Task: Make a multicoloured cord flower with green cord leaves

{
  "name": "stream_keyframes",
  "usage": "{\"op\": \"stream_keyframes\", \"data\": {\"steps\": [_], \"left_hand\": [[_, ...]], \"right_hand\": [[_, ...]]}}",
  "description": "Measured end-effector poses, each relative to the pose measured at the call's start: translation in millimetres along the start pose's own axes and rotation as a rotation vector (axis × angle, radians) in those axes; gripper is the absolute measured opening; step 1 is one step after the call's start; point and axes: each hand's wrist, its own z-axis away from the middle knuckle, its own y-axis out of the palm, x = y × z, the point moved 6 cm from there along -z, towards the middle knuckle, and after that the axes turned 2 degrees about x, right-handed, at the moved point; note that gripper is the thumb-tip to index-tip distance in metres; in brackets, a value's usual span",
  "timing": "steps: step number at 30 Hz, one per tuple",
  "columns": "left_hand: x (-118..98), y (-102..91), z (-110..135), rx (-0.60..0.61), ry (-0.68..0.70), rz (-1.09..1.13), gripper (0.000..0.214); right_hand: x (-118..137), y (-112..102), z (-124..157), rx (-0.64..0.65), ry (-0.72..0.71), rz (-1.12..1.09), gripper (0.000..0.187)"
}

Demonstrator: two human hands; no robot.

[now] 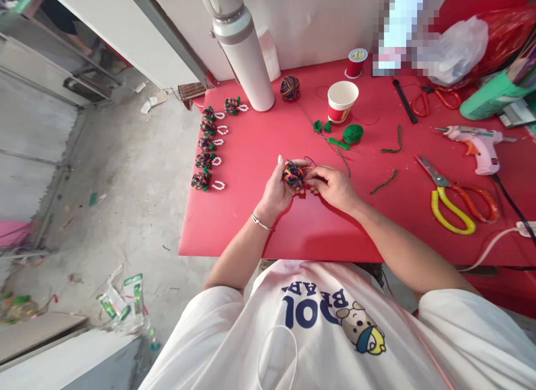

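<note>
My left hand [277,188] cups a multicoloured crocheted flower [293,175], dark with orange and purple yarn, with the thumb standing up along its left side. At the flower's right edge, the fingertips of my right hand [333,186] are pinched together, by a thin orange yarn strand [308,167]. What lies between those fingertips is mostly hidden. Along the left of the table are several finished-looking flowers [201,180] with green bits and white bead loops [218,185]. Beyond my hands lie a green-handled crochet hook [338,143] and a green yarn ball [353,134].
The red table [234,222] also carries a tall white bottle [251,66], a multicoloured yarn ball [290,88], a paper cup [342,102] and a thread spool [356,63]. To the right are scissors [450,189], a pink glue gun [481,147] with its cord, and red-handled pliers [435,101].
</note>
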Motion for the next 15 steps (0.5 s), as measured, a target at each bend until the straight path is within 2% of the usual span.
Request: {"op": "stream_keyframes", "data": {"steps": [3,5,12,15], "left_hand": [[-6.2,-3.5,2.9,0.035,0.05,-0.055,0.041],[-8.4,-4.5,4.4,0.062,0.068,-0.078,0.038],[-8.6,-2.7,5.9,0.184,0.024,-0.069,0.054],[-6.6,-4.5,4.6,0.186,0.004,-0.074,0.059]], "right_hand": [[2.7,-7.7,-2.1,-0.034,-0.045,0.059,0.008],[4.4,-10.9,-3.0,-0.044,-0.082,0.11,0.009],[8.6,-15.7,-3.5,-0.087,-0.203,0.262,0.012],[8.5,-15.9,-4.1,-0.084,-0.213,0.279,0.013]]}}
